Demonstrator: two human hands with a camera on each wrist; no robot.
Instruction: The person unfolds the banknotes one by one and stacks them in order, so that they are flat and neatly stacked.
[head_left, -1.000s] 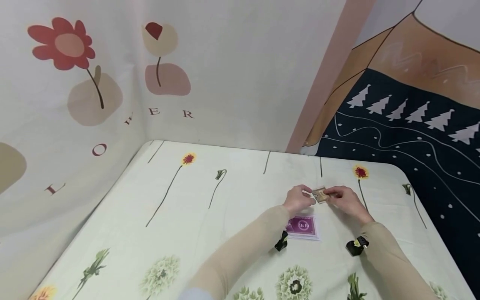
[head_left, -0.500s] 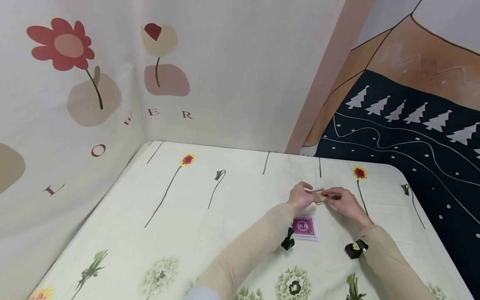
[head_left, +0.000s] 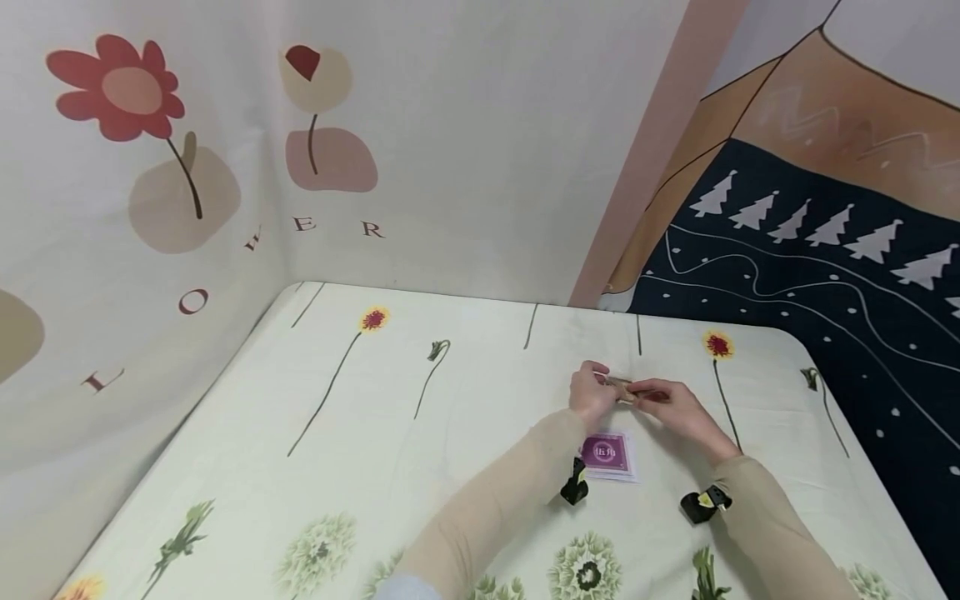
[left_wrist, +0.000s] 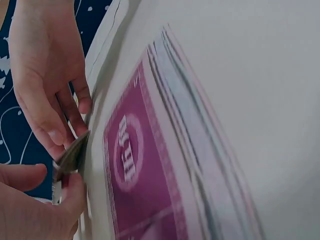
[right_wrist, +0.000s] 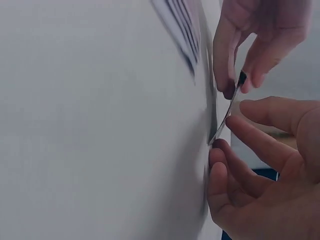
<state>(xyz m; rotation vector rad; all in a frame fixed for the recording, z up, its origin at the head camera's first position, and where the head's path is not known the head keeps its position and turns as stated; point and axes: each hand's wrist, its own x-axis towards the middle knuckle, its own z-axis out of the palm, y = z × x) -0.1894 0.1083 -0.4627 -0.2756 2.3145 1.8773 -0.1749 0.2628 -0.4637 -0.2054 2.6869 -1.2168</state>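
Between both hands, a small tan-brown printed card (head_left: pixel 624 388) is held low over the far right part of the table. My left hand (head_left: pixel 590 395) pinches one end of it. Thumb and fingers of my right hand (head_left: pixel 678 408) hold the opposite end. In the left wrist view the card (left_wrist: pixel 76 153) looks bent upward at one corner; the right wrist view shows it nearly edge-on as a thin sheet. Just nearer than the hands lies a stack of purple-printed cards (head_left: pixel 606 452) with white borders, its layered edges plain in the left wrist view. Fingers cover much of the small card.
A pale flower-print cloth covers the table (head_left: pixel 465 375). Behind it hang a white flower-print curtain (head_left: pixel 465 150) and a dark tree-print cloth (head_left: pixel 795 258). Black wrist-worn devices, one under the left forearm (head_left: pixel 575 483) and one under the right (head_left: pixel 701 505), hang near the tabletop.
Both hands have shifted slightly left with the small card. Its printed face, plain a second ago, is now mostly hidden and tilted. The purple stack has stayed put.
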